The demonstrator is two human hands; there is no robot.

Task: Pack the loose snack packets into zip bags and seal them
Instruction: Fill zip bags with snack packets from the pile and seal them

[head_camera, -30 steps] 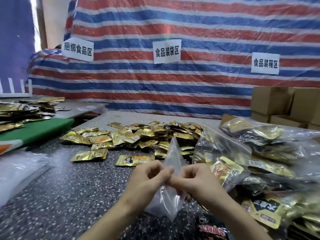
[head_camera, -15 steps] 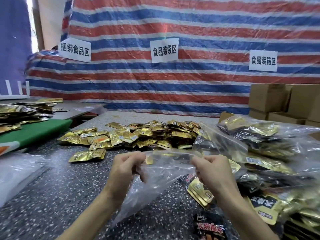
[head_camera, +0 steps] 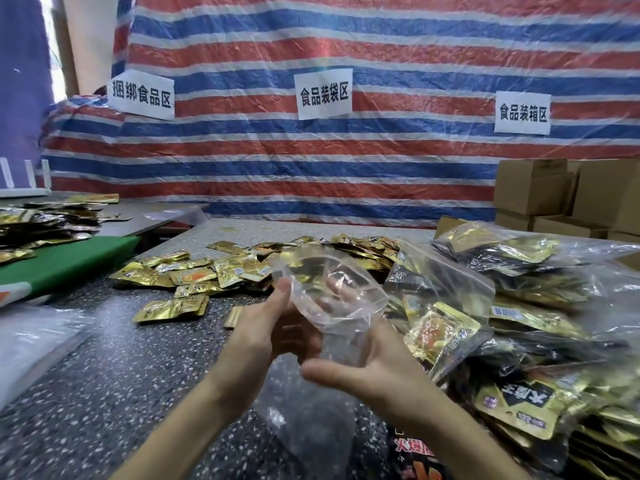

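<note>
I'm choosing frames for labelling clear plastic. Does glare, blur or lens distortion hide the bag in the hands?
Head view: the zip bag has faint edges and a pale sheen, with the right hand partly visible through it. Head view: gold packets glint; tarp stripes bow from the wide lens; the upper-left window strip is blown out.

The left hand and the right hand are bare. The left forearm and the right forearm are bare too, uncovered down to the picture's lower edge, and slender.
</note>
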